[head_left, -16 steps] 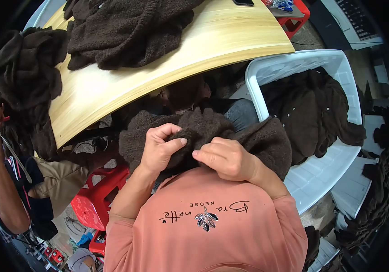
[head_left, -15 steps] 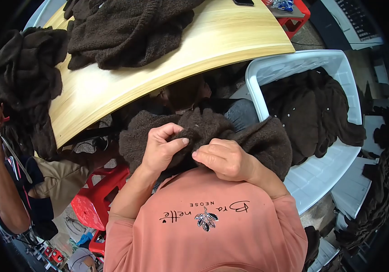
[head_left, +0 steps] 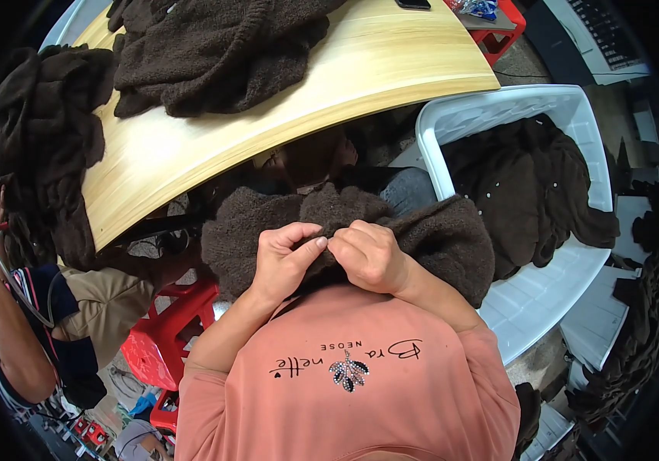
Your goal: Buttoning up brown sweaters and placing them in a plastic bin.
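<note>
A dark brown knit garment lies bunched across my lap. My left hand pinches its fabric between thumb and forefinger. Right beside it, my right hand is closed on the same knit, the fingertips of both hands almost meeting. Whether a needle or thread sits between the fingers is too small to tell.
Ahead stands a wooden table with a heap of brown knitwear on it. A white plastic bin at my right holds more brown garments. A co-worker's arm and a red stool are at my left.
My right hand has moved up and slightly left, its fingers now against the left hand's fingertips. The left hand has shifted a little right. The co-worker's hand at left has moved slightly.
</note>
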The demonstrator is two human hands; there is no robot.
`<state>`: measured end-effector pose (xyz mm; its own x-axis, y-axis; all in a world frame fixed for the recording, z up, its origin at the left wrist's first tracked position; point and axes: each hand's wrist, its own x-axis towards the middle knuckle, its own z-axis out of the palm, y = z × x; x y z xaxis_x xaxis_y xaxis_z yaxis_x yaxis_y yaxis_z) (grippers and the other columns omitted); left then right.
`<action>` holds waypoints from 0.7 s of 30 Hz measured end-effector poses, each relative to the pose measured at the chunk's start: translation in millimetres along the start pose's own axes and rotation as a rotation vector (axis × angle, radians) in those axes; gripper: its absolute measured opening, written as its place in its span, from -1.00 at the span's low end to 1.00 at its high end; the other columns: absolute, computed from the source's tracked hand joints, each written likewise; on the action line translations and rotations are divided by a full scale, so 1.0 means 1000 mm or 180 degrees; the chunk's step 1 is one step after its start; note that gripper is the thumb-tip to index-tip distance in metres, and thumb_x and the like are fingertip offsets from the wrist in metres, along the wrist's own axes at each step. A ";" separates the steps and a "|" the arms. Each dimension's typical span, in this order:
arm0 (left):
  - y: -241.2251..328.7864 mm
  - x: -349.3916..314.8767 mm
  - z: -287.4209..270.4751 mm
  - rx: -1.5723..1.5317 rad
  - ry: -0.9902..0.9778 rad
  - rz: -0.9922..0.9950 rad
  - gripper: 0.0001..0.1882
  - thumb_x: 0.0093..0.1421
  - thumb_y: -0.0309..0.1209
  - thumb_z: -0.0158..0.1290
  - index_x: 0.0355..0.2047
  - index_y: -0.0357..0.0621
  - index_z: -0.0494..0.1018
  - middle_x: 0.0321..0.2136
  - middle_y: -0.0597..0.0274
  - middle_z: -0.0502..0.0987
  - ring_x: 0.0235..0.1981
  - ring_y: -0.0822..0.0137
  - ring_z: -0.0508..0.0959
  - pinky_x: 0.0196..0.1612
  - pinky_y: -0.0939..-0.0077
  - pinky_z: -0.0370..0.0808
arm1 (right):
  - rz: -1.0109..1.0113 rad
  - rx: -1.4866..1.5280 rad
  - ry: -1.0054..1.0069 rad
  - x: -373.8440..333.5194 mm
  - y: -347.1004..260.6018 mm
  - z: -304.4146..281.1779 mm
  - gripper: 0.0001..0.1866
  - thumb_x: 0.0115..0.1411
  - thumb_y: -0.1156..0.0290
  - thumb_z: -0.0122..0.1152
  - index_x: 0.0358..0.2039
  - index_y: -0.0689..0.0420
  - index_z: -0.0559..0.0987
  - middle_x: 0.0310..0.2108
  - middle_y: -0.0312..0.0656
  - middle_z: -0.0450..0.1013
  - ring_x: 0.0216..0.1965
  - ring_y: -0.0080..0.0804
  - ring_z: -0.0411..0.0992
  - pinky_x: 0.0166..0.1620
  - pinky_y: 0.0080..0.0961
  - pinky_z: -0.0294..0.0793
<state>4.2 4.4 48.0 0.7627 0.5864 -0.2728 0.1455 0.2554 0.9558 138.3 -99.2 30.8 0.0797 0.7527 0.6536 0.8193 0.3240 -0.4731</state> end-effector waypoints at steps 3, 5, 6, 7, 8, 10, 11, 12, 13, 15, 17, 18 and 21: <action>0.000 -0.001 -0.002 0.0311 0.0036 0.0218 -0.89 0.01 -0.64 0.10 -0.39 -0.33 0.52 -0.53 0.40 0.50 -0.50 0.65 0.38 -0.42 0.77 0.35 | 0.0126 0.0030 -0.0047 0.000 0.000 0.003 -0.89 -0.21 0.61 0.12 -0.57 0.20 0.43 -0.57 -0.22 0.33 -0.61 -0.38 0.31 -0.60 -0.55 0.34; 0.000 -0.002 -0.004 0.0398 0.0033 0.0288 -0.87 0.00 -0.65 0.10 -0.38 -0.34 0.51 -0.52 0.40 0.50 -0.50 0.65 0.39 -0.41 0.76 0.35 | 0.0484 0.0487 0.0094 0.003 -0.001 0.003 -0.89 -0.19 0.63 0.12 -0.57 0.21 0.42 -0.47 -0.16 0.38 -0.52 -0.33 0.40 -0.54 -0.51 0.42; 0.000 -0.002 -0.005 0.0384 0.0018 0.0328 -0.87 0.00 -0.66 0.10 -0.38 -0.34 0.51 -0.51 0.38 0.50 -0.48 0.64 0.40 -0.40 0.75 0.36 | 0.0574 0.0566 0.0049 0.005 -0.002 0.000 -0.87 -0.19 0.66 0.13 -0.56 0.23 0.42 -0.37 -0.11 0.40 -0.43 -0.26 0.46 -0.46 -0.49 0.47; 0.000 -0.002 -0.005 0.0370 0.0007 0.0370 -0.86 0.00 -0.66 0.10 -0.37 -0.34 0.51 -0.50 0.36 0.51 -0.47 0.63 0.41 -0.39 0.74 0.37 | 0.0571 0.0568 0.0046 0.006 -0.001 0.001 -0.87 -0.19 0.66 0.13 -0.56 0.23 0.42 -0.37 -0.11 0.40 -0.43 -0.26 0.46 -0.46 -0.49 0.47; -0.001 -0.003 -0.005 0.0369 0.0010 0.0371 -0.86 0.00 -0.66 0.10 -0.37 -0.34 0.51 -0.50 0.36 0.51 -0.47 0.63 0.41 -0.39 0.74 0.37 | 0.0558 0.0671 0.0062 0.006 0.000 0.001 -0.80 -0.25 0.73 0.08 -0.52 0.26 0.43 -0.36 -0.07 0.40 -0.43 -0.22 0.46 -0.44 -0.49 0.47; -0.006 -0.003 -0.005 0.0394 0.0022 0.0583 -0.86 -0.01 -0.67 0.10 -0.37 -0.34 0.51 -0.48 0.32 0.52 -0.45 0.60 0.44 -0.37 0.72 0.39 | 0.0672 0.0847 0.0003 0.004 0.001 0.003 -0.77 -0.25 0.74 0.08 -0.49 0.25 0.41 -0.35 -0.06 0.41 -0.42 -0.14 0.46 -0.43 -0.46 0.48; -0.004 -0.003 -0.005 0.0392 0.0017 0.0584 -0.86 -0.01 -0.67 0.10 -0.37 -0.34 0.51 -0.48 0.32 0.52 -0.45 0.60 0.44 -0.37 0.72 0.39 | 0.0673 0.0841 0.0005 0.002 0.002 0.003 -0.77 -0.25 0.74 0.08 -0.49 0.25 0.41 -0.35 -0.06 0.41 -0.42 -0.14 0.46 -0.43 -0.46 0.48; 0.000 -0.004 -0.003 0.0513 -0.0001 0.0604 -0.84 -0.03 -0.68 0.10 -0.38 -0.34 0.52 -0.48 0.29 0.53 -0.44 0.57 0.46 -0.36 0.71 0.40 | 0.0799 0.1021 -0.0111 0.000 0.003 0.001 -0.76 -0.26 0.74 0.07 -0.48 0.25 0.41 -0.35 -0.05 0.42 -0.42 -0.12 0.46 -0.43 -0.44 0.48; 0.003 -0.004 -0.003 0.0641 -0.0016 0.0624 -0.83 -0.05 -0.69 0.10 -0.38 -0.33 0.52 -0.47 0.25 0.54 -0.44 0.53 0.48 -0.35 0.69 0.41 | 0.0922 0.1207 -0.0223 -0.001 0.004 0.000 -0.74 -0.27 0.75 0.06 -0.47 0.25 0.41 -0.35 -0.04 0.42 -0.42 -0.11 0.45 -0.43 -0.42 0.48; 0.006 -0.005 -0.002 0.0912 0.0032 0.0860 -0.81 -0.08 -0.70 0.11 -0.39 -0.32 0.52 -0.48 0.21 0.54 -0.45 0.48 0.50 -0.36 0.67 0.42 | 0.1046 0.1261 -0.0210 -0.003 0.002 0.003 -0.73 -0.27 0.75 0.05 -0.45 0.26 0.42 -0.38 -0.02 0.42 -0.43 -0.10 0.45 -0.42 -0.37 0.47; 0.005 -0.005 -0.001 0.1170 0.0085 0.1094 -0.80 -0.10 -0.72 0.11 -0.40 -0.32 0.52 -0.49 0.17 0.54 -0.45 0.43 0.52 -0.36 0.65 0.43 | 0.1346 0.1234 0.0058 -0.002 -0.002 0.006 -0.73 -0.23 0.76 0.08 -0.41 0.27 0.44 -0.44 -0.05 0.43 -0.48 -0.15 0.44 -0.48 -0.44 0.41; 0.003 -0.004 -0.002 0.1363 0.0149 0.1357 -0.80 -0.13 -0.72 0.12 -0.42 -0.31 0.52 -0.50 0.13 0.54 -0.47 0.36 0.54 -0.39 0.61 0.46 | 0.1345 0.1233 0.0058 -0.001 -0.001 0.005 -0.73 -0.23 0.76 0.08 -0.41 0.27 0.44 -0.44 -0.05 0.43 -0.48 -0.15 0.44 -0.48 -0.44 0.41; 0.002 -0.005 -0.001 0.1636 0.0222 0.1750 -0.79 -0.16 -0.73 0.12 -0.45 -0.29 0.51 -0.52 0.09 0.54 -0.49 0.26 0.56 -0.43 0.55 0.50 | 0.1277 0.1212 -0.0340 -0.001 0.002 0.000 -0.75 -0.21 0.73 0.09 -0.42 0.27 0.45 -0.50 -0.08 0.41 -0.51 -0.16 0.44 -0.48 -0.44 0.40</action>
<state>0.1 2.4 50.8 0.7710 0.5775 0.2683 0.0442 -0.4688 0.8822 139.9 -99.3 28.9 0.2687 0.9069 0.3246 0.4723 0.1696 -0.8650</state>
